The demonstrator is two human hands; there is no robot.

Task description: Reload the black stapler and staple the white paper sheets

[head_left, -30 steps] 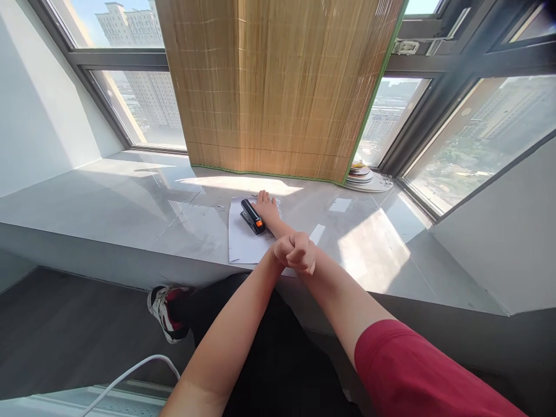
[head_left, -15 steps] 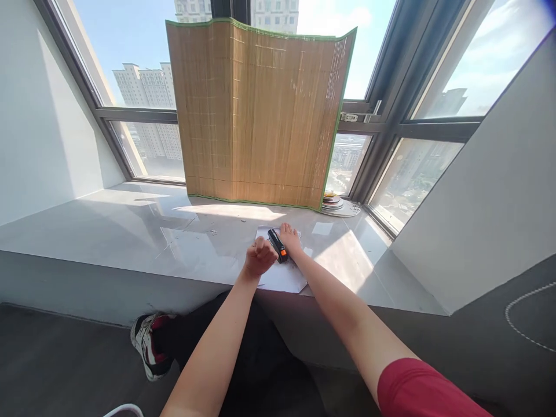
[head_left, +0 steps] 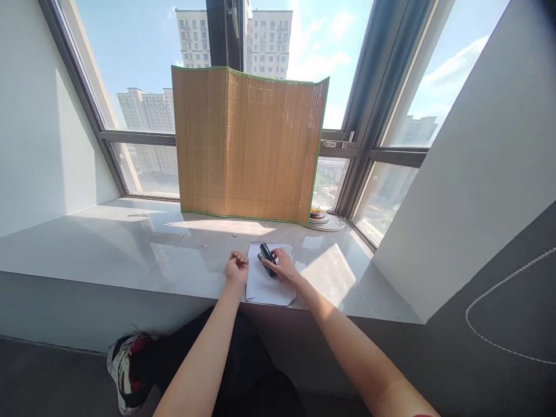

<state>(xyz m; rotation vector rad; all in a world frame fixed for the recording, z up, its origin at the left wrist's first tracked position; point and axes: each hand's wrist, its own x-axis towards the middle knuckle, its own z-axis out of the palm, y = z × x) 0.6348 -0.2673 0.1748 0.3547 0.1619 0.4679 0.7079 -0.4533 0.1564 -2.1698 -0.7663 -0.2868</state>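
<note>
A black stapler (head_left: 267,260) lies over the white paper (head_left: 270,291) on the window sill, its upper arm and base apart at the far end. My right hand (head_left: 283,267) grips the stapler from the right, thumb on the near side and fingers over the far side. Left of the paper, my left hand (head_left: 237,267) rests with curled fingers turned upward. Whatever those fingers hold, if anything, is hidden.
A bamboo mat (head_left: 247,150) with green edging stands upright against the window. Stacked plates (head_left: 324,221) sit at its right foot. Small white scraps (head_left: 204,247) lie on the glossy sill (head_left: 130,255). A beaded cord (head_left: 467,315) hangs at far right.
My right hand has gone from lying flat beside the stapler to gripping it, and the stapler has turned. My left hand has moved away to the left of the paper. The view has tilted up.
</note>
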